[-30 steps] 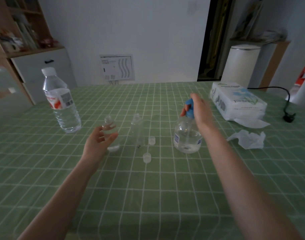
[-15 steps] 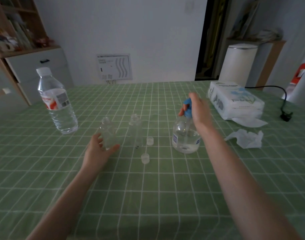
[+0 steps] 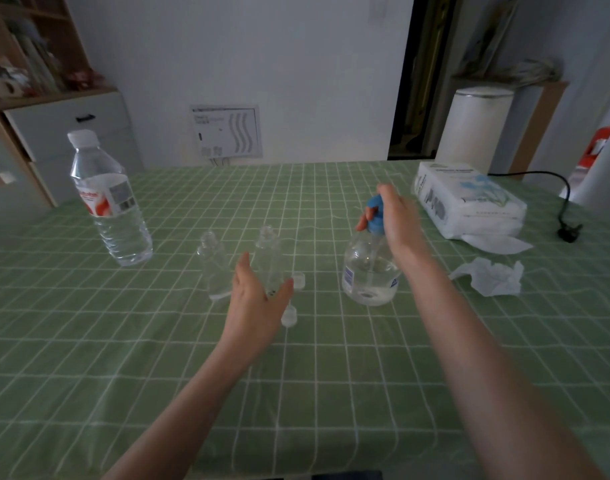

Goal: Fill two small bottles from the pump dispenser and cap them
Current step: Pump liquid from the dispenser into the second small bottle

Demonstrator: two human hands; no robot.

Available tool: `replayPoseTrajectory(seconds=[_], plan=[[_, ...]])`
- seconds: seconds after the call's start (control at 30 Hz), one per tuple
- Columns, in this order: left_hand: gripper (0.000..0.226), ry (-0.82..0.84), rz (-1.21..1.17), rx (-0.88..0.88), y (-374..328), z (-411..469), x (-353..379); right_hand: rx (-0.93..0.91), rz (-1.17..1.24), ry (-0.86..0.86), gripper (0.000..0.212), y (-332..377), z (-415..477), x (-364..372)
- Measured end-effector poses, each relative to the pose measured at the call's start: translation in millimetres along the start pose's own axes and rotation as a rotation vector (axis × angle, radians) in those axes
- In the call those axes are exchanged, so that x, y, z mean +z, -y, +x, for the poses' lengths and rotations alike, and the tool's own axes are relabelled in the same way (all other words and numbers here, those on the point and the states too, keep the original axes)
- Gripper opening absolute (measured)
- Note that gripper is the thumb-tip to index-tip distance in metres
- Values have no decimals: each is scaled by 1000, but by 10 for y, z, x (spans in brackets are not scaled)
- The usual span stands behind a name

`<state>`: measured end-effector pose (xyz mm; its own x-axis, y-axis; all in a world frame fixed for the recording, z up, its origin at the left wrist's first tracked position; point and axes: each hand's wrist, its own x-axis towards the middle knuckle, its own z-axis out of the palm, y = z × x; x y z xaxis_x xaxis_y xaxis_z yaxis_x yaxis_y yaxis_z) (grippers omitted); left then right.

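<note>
One small bottle (image 3: 269, 249) stands between the spread thumb and fingers of the left hand (image 3: 256, 301), while the right hand (image 3: 398, 221) grips the pump dispenser (image 3: 369, 271) by its blue head.

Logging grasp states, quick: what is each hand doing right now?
Left hand: open, holding nothing, near a small clear plastic bottle.
Right hand: holding the blue pump head of the clear round dispenser.

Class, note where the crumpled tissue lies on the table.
Head view: the crumpled tissue lies far right on the table, in front of the tissue pack, right of the pump dispenser.
</note>
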<state>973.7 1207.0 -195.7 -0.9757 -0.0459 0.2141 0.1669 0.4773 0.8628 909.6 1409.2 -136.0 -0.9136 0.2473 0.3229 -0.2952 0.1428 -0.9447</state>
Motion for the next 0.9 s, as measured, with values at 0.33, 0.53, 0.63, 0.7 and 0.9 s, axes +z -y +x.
replayPoseTrajectory(seconds=[0.33, 0.53, 0.63, 0.7, 0.9], plan=[[43, -98, -13, -85, 83, 470, 183, -23, -23, -8, 43, 11, -13, -2], [42, -134, -41, 56, -41, 415, 86, -4, -13, -21, 42, 29, -10, -4], [44, -120, -87, 145, -210, 358, 41, 23, -35, -17, 42, 40, 5, -13], [43, -35, -129, 149, -313, 320, 46, 52, -50, 5, 41, 57, 29, -37], [32, 331, -228, 69, -485, 228, 231, 41, -117, 93, 39, 74, 110, -109]])
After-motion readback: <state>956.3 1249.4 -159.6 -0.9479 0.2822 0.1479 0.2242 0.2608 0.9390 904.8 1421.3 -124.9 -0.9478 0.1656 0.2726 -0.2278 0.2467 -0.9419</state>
